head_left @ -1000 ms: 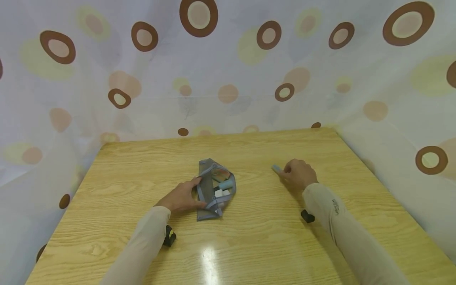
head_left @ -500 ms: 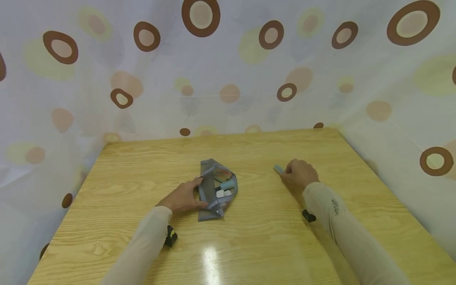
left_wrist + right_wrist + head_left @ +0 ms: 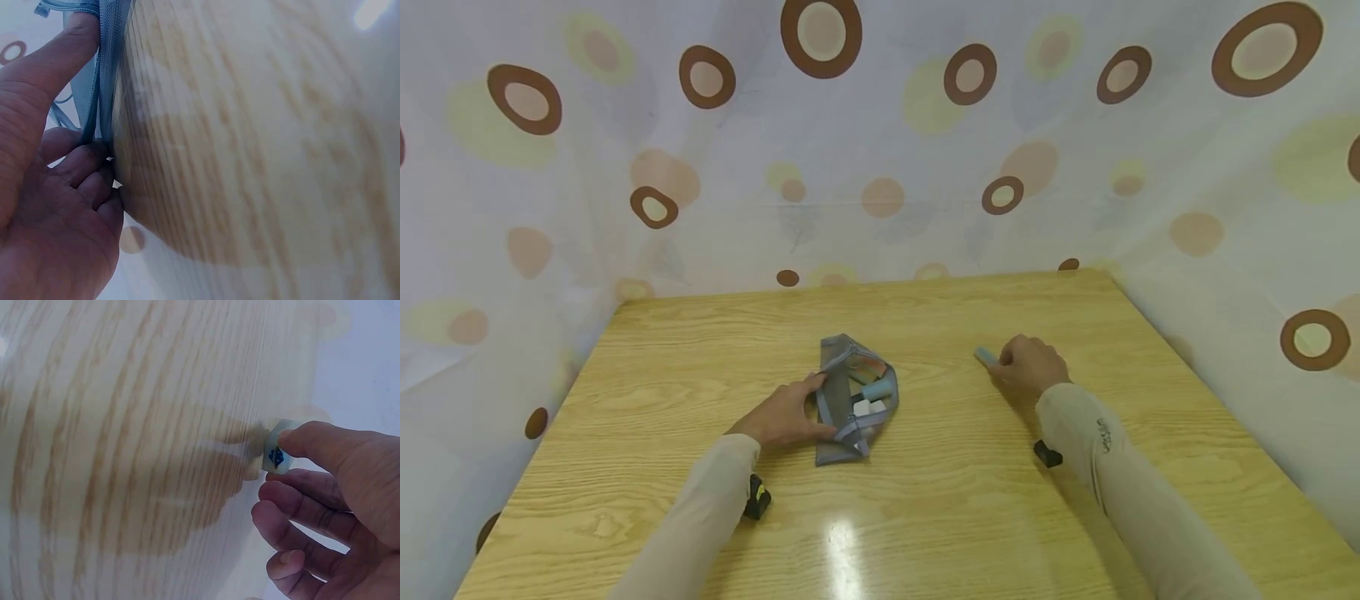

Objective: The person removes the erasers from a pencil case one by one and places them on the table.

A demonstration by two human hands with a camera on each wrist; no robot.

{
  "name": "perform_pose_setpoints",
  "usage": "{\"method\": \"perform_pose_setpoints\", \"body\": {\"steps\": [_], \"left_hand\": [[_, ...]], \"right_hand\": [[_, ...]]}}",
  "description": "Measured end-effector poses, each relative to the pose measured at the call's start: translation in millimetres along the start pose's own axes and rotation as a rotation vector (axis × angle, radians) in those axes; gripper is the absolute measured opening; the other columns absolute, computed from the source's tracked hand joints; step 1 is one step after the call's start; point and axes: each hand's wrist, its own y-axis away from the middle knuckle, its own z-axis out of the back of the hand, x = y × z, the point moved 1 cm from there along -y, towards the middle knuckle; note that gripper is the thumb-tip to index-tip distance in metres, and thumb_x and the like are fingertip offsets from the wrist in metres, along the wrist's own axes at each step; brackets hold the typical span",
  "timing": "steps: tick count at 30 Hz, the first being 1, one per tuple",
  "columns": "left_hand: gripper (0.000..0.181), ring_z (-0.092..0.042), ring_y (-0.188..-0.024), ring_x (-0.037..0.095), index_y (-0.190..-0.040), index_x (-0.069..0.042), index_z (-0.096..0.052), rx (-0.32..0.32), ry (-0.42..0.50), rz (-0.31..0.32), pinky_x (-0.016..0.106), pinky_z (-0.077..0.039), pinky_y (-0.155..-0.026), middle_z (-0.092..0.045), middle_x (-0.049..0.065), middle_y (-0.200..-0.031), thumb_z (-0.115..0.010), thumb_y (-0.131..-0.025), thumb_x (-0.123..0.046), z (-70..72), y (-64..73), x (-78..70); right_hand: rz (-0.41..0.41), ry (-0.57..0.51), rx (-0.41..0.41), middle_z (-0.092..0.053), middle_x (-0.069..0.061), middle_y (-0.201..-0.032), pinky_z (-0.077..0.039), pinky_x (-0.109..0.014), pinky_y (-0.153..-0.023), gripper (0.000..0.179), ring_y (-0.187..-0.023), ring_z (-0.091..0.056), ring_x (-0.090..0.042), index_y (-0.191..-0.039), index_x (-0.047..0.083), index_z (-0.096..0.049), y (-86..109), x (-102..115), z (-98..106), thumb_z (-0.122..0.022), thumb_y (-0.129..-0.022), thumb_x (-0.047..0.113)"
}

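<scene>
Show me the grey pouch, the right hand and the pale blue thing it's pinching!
Grey pouch (image 3: 837,400), head view: its side panel.
Right hand (image 3: 1035,367), head view: its back.
Pale blue thing (image 3: 276,456), right wrist view: its dark blue mark.

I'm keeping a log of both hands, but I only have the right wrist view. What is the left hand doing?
Observer: The left hand holds the edge of a grey-blue pouch.

Operator: I can't see any pouch from here. Does anything show inside it?

Observer: Yes. In the head view its mouth stands open, and a light-blue item shows inside with white pieces next to it. I can't tell what they are.
</scene>
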Motion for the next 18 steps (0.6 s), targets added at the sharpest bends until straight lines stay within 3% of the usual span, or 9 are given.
{"method": "perform_pose_setpoints", "body": {"steps": [7, 11, 18], "left_hand": [[0.095, -0.029, -0.137, 0.033, -0.147, -0.002, -0.029, 0.003, 0.000, -0.008, 0.044, -0.029, -0.110, -0.025, 0.017, -0.152, -0.079, -0.075, -0.038, 0.5, 0.3, 1.5], [0.094, -0.029, -0.137, 0.034, -0.147, -0.002, -0.030, 0.002, -0.007, -0.005, 0.045, -0.029, -0.110, -0.025, 0.017, -0.152, -0.079, -0.076, -0.039, 0.8, 1.8, 0.9], [0.094, -0.028, -0.138, 0.033, -0.147, -0.003, -0.030, 0.007, -0.008, 0.012, 0.045, -0.028, -0.111, -0.026, 0.015, -0.152, -0.078, -0.076, -0.040, 1.3, 2.1, -1.8]], "right_hand": [[0.004, -0.016, 0.002, -0.068, -0.007, -0.076, -0.041, -0.027, -0.045, 0.023, -0.052, -0.050, -0.017, -0.079, 0.007, -0.073, 0.1, 2.2, -1.2, -0.063, -0.089, 0.025], [0.011, 0.007, 0.011, -0.070, -0.011, -0.085, -0.045, -0.028, -0.048, 0.024, -0.056, -0.055, -0.017, -0.086, 0.005, -0.074, -1.6, 3.3, -0.1, -0.064, -0.089, 0.026], [-0.044, 0.021, 0.112, -0.068, -0.013, -0.094, -0.050, -0.034, -0.056, 0.036, -0.071, -0.062, -0.025, -0.095, 0.001, -0.069, -1.7, 2.4, 8.3, -0.066, -0.087, 0.036]]}}
